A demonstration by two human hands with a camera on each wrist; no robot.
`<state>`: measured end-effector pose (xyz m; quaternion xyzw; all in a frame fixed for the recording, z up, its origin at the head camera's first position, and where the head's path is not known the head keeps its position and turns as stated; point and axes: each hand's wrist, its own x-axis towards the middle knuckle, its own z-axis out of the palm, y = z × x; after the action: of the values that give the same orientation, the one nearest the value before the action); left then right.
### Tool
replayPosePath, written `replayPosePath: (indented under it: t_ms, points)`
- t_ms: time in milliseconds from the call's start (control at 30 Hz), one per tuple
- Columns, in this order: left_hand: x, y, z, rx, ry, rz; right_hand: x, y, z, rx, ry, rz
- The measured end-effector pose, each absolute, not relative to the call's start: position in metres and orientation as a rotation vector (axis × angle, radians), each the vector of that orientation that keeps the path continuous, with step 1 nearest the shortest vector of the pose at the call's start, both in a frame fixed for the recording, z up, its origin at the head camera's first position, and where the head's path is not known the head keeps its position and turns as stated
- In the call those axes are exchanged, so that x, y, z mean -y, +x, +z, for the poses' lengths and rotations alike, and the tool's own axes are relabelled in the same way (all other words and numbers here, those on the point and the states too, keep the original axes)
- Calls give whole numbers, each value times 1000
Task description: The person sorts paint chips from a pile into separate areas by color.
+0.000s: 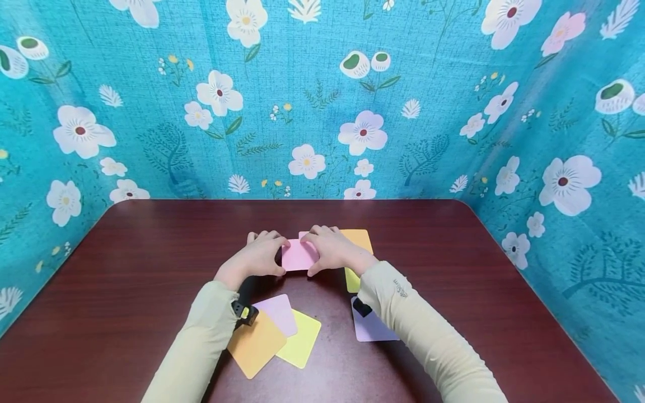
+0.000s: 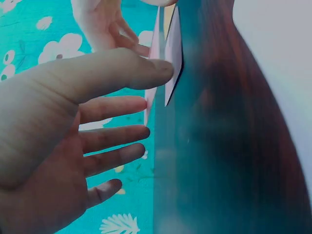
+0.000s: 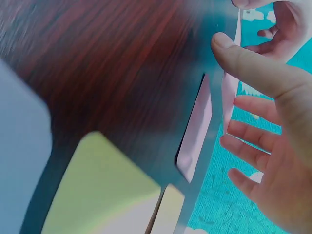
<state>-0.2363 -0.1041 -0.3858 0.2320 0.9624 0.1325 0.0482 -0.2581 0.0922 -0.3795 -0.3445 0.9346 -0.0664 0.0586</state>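
Note:
Between my two hands is a square pink card (image 1: 298,256), seen almost edge-on and raised off the table in both wrist views. My left hand (image 1: 259,255) pinches its left side, thumb at the near corner and a finger at the far one. On the opposite side my right hand (image 1: 331,250) grips it the same way. The remaining fingers of both hands fan out behind the card in the wrist views. Lying on the table, another pink card (image 3: 195,131) is mostly covered by the right hand in the head view.
Beside the right forearm lie an orange card (image 1: 359,238), a yellow card (image 1: 352,281) and a purple card (image 1: 374,329). Nearer, by the left wrist, a purple card (image 1: 280,313), orange card (image 1: 258,346) and yellow card (image 1: 301,339) overlap. A floral curtain (image 1: 302,101) surrounds the dark table (image 1: 151,268).

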Motion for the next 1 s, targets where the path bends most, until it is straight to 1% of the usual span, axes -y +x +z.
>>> replayPosePath:
  t_ms: [367,700,1000]
  points:
    - [88,-253,-391,-2935,713,480,-114,-276,-389,-2813,-911,-252]
    - [78,-269,-403,-2924,687,537,-120,-288,-395,-2828,-853,-272]
    - [74,-274,-408,-2894,614,548,-119,-296,-396,-2799,-826,-257]
